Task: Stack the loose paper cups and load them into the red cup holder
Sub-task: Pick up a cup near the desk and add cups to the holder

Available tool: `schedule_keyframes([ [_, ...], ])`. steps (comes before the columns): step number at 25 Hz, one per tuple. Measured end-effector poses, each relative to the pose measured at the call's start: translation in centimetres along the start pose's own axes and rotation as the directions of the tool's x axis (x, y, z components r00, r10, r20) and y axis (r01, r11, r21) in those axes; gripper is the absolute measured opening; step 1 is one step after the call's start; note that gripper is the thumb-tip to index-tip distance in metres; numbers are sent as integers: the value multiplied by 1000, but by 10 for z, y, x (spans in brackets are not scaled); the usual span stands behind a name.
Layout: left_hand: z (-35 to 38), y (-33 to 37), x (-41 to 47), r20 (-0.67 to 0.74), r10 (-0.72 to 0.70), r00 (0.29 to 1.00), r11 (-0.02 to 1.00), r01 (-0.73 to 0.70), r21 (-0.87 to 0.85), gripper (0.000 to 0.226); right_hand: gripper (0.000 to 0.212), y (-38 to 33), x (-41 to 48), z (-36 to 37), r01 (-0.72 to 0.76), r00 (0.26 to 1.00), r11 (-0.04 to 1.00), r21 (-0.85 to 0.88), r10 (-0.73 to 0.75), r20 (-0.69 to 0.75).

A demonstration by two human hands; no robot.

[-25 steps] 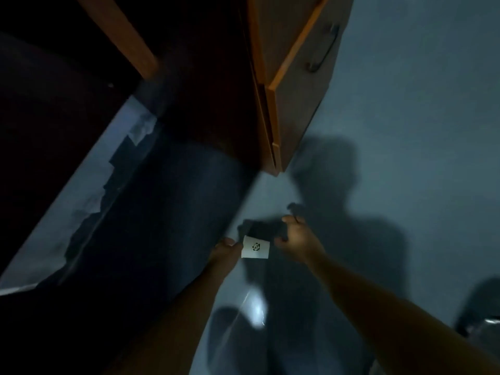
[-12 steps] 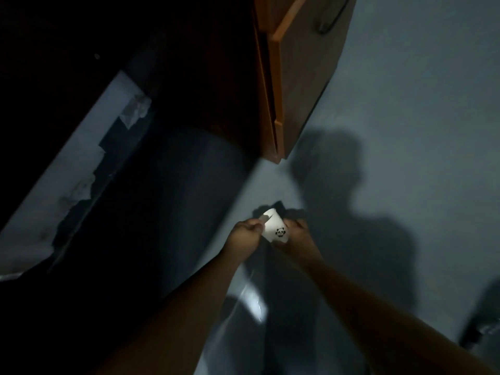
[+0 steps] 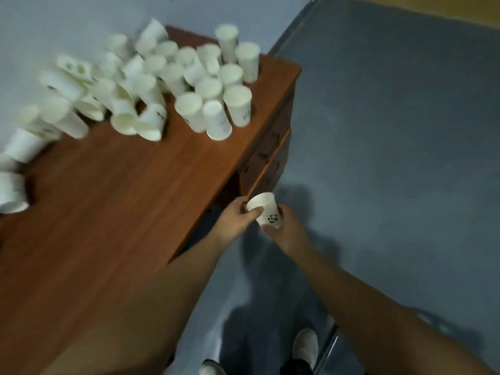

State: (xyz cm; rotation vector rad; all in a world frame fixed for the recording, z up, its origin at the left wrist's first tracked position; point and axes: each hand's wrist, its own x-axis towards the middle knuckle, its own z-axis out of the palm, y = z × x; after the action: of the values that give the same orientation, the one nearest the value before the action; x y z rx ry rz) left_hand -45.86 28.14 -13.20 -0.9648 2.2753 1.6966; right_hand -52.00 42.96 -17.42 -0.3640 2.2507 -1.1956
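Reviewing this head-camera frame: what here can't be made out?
Red cup holder: nowhere in the head view.
Loose cups on the desk: motion-blurred, so their count and prints are unreadable.
Edge cup: cut off by the left frame border.
Panda-print cup: its base is hidden by the right hand, and the left hand covers part of its side.

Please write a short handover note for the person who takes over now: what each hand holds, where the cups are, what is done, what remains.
Left hand grips the panda cup near its rim; right hand holds its base.
The cup is in the air past the table edge, over the floor.
Loose cups stand and lie scattered on the table's far part.
Red holder: not in view.
Done: one cup in hand.
Left: stack all, load the holder.
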Motion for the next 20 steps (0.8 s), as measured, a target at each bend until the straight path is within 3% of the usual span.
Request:
schedule_keyframes([
  [4, -82, 117, -59, -125, 105, 987, 990, -116, -85, 30, 49, -148, -31, -56, 136, 991, 989, 56, -135, -15],
  [8, -162, 165, -115, -322, 174, 931, 961, -232, -152, 45, 46, -255, -50, -49, 303, 945, 944, 134, -315, 82],
  [14, -263, 130, -177, -517, 145, 844, 935, -288, -208, 52, 41, -348, -70, 23, 407, 839, 907, 112, -420, 346],
  [20, -345, 74, -191, -626, 89, 775, 928, -292, -230, 58, 49, -398, -55, 103, 446, 801, 895, 12, -406, 440],
])
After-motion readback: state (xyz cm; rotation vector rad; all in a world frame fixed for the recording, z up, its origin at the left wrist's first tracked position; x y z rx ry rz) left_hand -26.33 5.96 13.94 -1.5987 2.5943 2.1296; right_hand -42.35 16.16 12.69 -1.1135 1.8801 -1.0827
